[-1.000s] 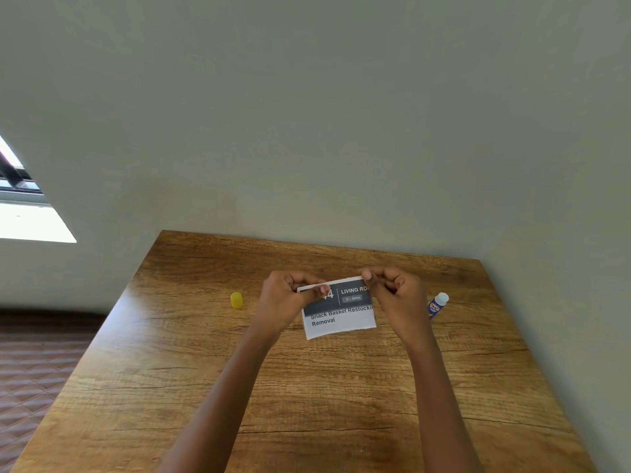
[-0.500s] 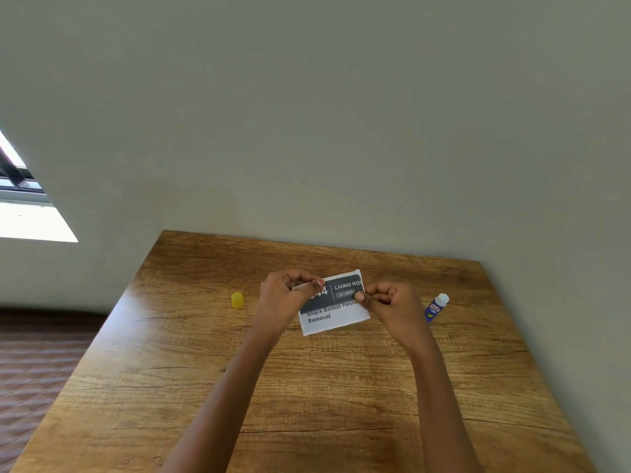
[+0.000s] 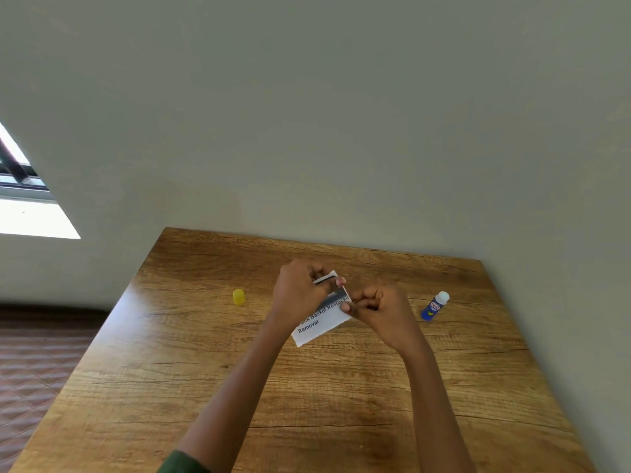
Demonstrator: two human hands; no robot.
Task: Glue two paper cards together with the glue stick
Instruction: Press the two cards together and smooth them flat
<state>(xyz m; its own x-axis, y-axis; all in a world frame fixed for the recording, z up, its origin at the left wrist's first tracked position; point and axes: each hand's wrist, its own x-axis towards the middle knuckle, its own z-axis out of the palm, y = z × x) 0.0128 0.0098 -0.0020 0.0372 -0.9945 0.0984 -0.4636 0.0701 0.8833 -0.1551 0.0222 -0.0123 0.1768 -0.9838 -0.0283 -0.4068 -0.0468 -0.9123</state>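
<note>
I hold a printed paper card [image 3: 319, 324] just above the wooden table [image 3: 341, 387]; it is white with a dark header and black text. A second card lies against it, showing only as a thin edge at the top. My left hand [image 3: 298, 290] pinches the cards' upper left corner. My right hand [image 3: 379, 308] pinches their right edge with curled fingers. The blue glue stick [image 3: 434, 306] lies uncapped on the table to the right of my right hand. Its yellow cap [image 3: 238, 297] stands to the left of my left hand.
The table's far edge meets a plain grey wall [image 3: 341, 131]. A window [image 3: 20, 199] is at the far left, and brown patterned floor [image 3: 30, 363] lies beside the table's left edge.
The cards have turned clockwise and tilted, and my hands have drawn closer together. My right hand slid down from the top right corner to the right edge.
</note>
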